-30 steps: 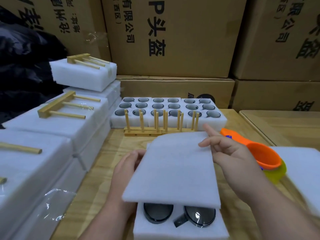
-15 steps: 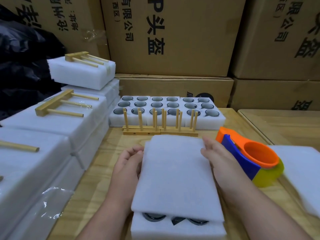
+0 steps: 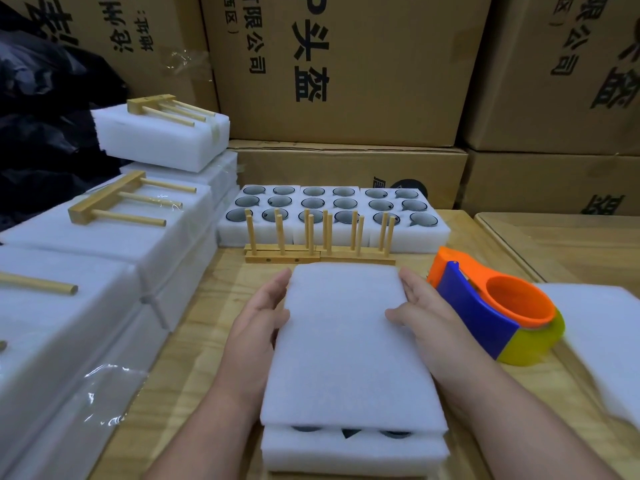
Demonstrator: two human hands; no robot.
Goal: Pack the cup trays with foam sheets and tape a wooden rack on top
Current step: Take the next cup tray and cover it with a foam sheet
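A white foam sheet [image 3: 346, 341] lies on top of a foam cup tray [image 3: 353, 452] at the near middle of the wooden table. Dark cup rims show in the gap between the two at the near end. My left hand [image 3: 259, 317] rests flat against the sheet's left edge, fingers straight. My right hand [image 3: 426, 313] lies along the right edge with its thumb on top of the sheet. Two wooden racks [image 3: 318, 256] stand peg-up just beyond the sheet.
Three open foam trays [image 3: 270, 237] of cups sit behind the racks. An orange, blue and yellow tape dispenser [image 3: 491, 313] lies to the right, loose foam sheets [image 3: 602, 341] beyond it. Packed foam bundles [image 3: 104, 258] with racks on top fill the left. Cardboard boxes [image 3: 346, 81] wall the back.
The foam sheet, tilted and held above the tray a second ago, has come down flat onto it. Both hands have moved to its side edges.
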